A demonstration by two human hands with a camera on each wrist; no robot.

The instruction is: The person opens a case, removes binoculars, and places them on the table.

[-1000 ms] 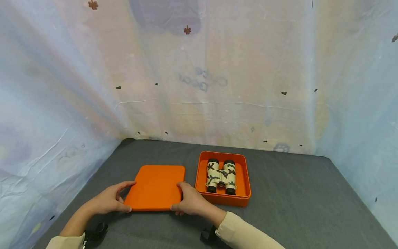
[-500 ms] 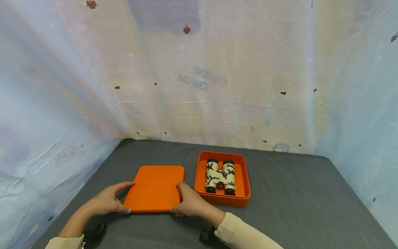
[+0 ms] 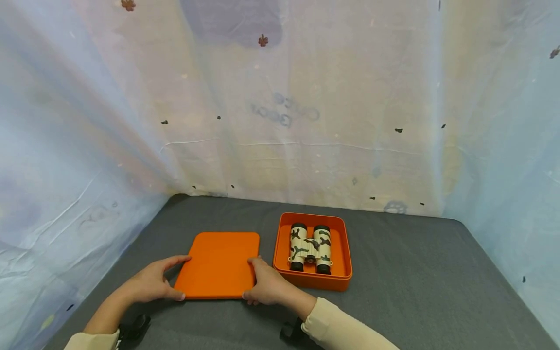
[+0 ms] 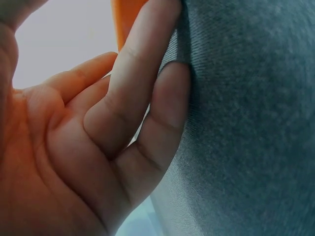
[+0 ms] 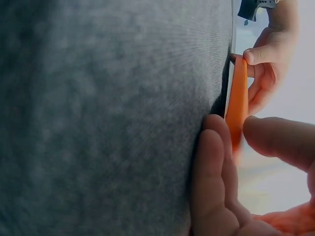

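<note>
Lid: the orange lid [image 3: 216,267] lies flat side up between the two hands, near the front of the bench [image 3: 415,282]; whether its underside touches the grey cover cannot be told.
Left hand: the left hand [image 3: 150,282] grips the lid's left side, one fingertip partway along that edge and another digit at the near corner; the fingers are bent, part closed, with the palm standing off the edge.
Right hand: the right hand [image 3: 271,284] pinches the lid's right side, thumb above and fingers lower down at the edge in the right wrist view; its grip is narrow, about the lid's thickness.
Box: the orange box [image 3: 317,281] stands open to the right of the lid, just beyond the right hand.
Binoculars: the camouflage binoculars [image 3: 310,248] lie inside the box, clear of both hands.
Backdrop: a pale patterned curtain [image 3: 350,97] hangs behind the bench.
</note>
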